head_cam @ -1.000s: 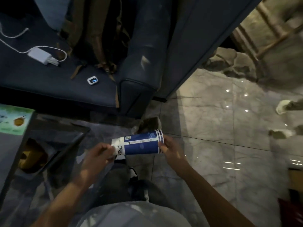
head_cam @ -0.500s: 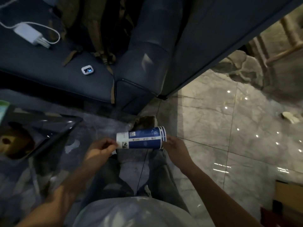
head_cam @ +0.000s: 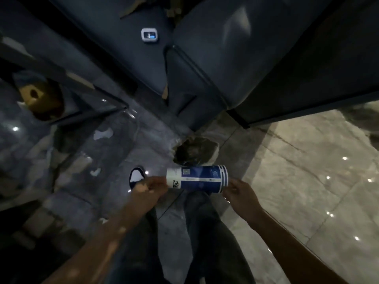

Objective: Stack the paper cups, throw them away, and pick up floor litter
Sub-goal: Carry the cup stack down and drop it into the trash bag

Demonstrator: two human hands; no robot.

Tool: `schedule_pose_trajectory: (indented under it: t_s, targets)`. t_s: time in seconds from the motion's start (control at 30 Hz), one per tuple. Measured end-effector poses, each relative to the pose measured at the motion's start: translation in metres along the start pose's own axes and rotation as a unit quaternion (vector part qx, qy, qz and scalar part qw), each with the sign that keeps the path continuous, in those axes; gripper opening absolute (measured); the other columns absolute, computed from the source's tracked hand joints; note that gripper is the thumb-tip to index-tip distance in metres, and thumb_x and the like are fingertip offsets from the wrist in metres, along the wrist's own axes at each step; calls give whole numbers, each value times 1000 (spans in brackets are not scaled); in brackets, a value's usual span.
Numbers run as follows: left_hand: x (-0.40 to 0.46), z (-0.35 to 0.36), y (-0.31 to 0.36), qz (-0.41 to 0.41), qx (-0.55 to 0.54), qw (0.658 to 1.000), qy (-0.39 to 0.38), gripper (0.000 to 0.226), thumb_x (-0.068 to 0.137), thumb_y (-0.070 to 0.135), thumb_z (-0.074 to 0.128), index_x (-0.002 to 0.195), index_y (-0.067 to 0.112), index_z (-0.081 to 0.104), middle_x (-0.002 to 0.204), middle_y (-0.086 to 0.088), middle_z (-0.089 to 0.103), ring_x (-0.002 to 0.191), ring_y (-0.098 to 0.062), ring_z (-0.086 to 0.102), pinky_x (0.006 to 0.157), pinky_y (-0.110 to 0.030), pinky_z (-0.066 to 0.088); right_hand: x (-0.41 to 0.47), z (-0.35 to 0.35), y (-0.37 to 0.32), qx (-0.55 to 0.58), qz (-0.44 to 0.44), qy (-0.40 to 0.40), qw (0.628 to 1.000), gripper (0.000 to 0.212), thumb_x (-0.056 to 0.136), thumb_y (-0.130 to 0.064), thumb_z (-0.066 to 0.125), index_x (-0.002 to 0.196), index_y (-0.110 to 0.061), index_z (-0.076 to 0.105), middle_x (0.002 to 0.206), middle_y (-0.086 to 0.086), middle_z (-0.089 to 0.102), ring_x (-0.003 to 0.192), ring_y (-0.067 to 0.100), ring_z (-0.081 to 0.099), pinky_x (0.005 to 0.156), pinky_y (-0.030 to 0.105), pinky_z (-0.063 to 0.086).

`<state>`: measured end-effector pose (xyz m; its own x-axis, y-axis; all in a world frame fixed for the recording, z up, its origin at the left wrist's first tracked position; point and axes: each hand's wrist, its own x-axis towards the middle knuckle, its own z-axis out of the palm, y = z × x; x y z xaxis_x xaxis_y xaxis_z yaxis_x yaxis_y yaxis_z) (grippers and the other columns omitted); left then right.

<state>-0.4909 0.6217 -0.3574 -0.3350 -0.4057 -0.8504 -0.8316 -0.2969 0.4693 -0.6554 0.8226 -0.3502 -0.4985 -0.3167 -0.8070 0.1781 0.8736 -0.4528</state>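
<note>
A stack of blue and white paper cups lies sideways between my hands, above my legs. My left hand pinches its narrow white bottom end. My right hand holds the wide striped rim end. White scraps of litter lie on the dark marble floor to the left. A crumpled grey lump sits on the floor just beyond the cups, by the sofa's corner.
A dark blue sofa fills the top, with a small white device on its seat. A glass-topped table stands at the left with a yellow object under it. My shoe shows near my left hand. Pale marble floor spreads to the right.
The view has tilted down and shifted left, bringing the sofa and floor closer. Both hands keep the cup stack held sideways, and my shoe has come into sight.
</note>
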Motion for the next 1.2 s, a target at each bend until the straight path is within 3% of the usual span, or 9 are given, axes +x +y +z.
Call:
schedule_pose_trajectory:
  t_s: [0.13, 0.3, 0.47, 0.67, 0.87, 0.93, 1.0, 1.1, 1.2]
  targets:
    - [41, 27, -23, -11, 19, 999, -31, 13, 92, 7, 61, 103, 5, 68, 75, 0, 59, 76, -15, 56, 67, -19, 47, 48, 10, 23, 15, 51, 11, 999, 15, 89, -15, 56, 96, -22, 67, 88, 4, 71, 79, 18, 66, 67, 30, 50]
    - [110, 47, -48, -24, -9, 998, -53, 13, 90, 12, 67, 102, 17, 66, 91, -3, 67, 84, -17, 61, 83, -35, 53, 117, 28, 39, 32, 57, 53, 996, 12, 81, -7, 59, 82, -13, 70, 80, 17, 71, 80, 36, 67, 77, 49, 56]
    - [178, 60, -70, -13, -41, 998, -45, 29, 88, 12, 68, 116, 19, 63, 103, -2, 66, 90, -17, 62, 72, -24, 48, 181, 47, 43, 54, 78, 86, 992, 17, 87, 2, 52, 86, -7, 66, 79, 19, 66, 65, 25, 60, 58, 31, 53]
    - [236, 74, -79, 23, -69, 996, -42, 35, 88, 7, 65, 122, 13, 61, 109, -3, 67, 101, -18, 64, 88, -32, 53, 242, 64, 53, 8, 69, 85, 994, 11, 88, -3, 54, 89, -6, 64, 69, 11, 63, 51, 15, 56, 37, 14, 43]
    - [264, 82, -98, 60, 10, 997, -50, 34, 92, 13, 55, 126, 16, 57, 110, 0, 63, 106, -21, 62, 95, -38, 52, 291, 80, 61, -45, 61, 97, 992, 19, 90, -1, 52, 72, -3, 59, 69, 14, 58, 57, 19, 54, 43, 18, 47]
    - [262, 83, -110, 136, 154, 976, -67, 41, 92, 21, 54, 133, 19, 51, 122, -3, 61, 114, -22, 58, 97, -41, 51, 304, 93, 66, -97, 33, 117, 988, 22, 88, -5, 52, 69, 3, 60, 73, 20, 63, 62, 29, 60, 58, 31, 51]
    - [262, 83, -123, 226, 325, 915, -74, 49, 90, 24, 54, 138, 18, 46, 137, -5, 54, 123, -24, 51, 100, -42, 47, 315, 109, 69, -126, 10, 114, 985, 21, 84, -9, 53, 67, -1, 61, 78, 23, 66, 71, 35, 65, 66, 41, 55]
    - [267, 80, -137, 290, 446, 844, -66, 57, 87, 25, 53, 142, 15, 43, 150, -6, 41, 136, -26, 38, 109, -44, 36, 333, 131, 73, -166, -2, 119, 979, 24, 83, -21, 55, 89, -2, 68, 93, 20, 69, 87, 35, 67, 74, 36, 56]
    - [272, 80, -150, 299, 486, 818, -70, 66, 87, 25, 55, 149, 13, 35, 159, -8, 30, 147, -28, 26, 120, -47, 22, 344, 148, 77, -202, 13, 107, 973, 27, 91, -18, 52, 103, 2, 65, 106, 22, 67, 97, 38, 64, 74, 30, 48]
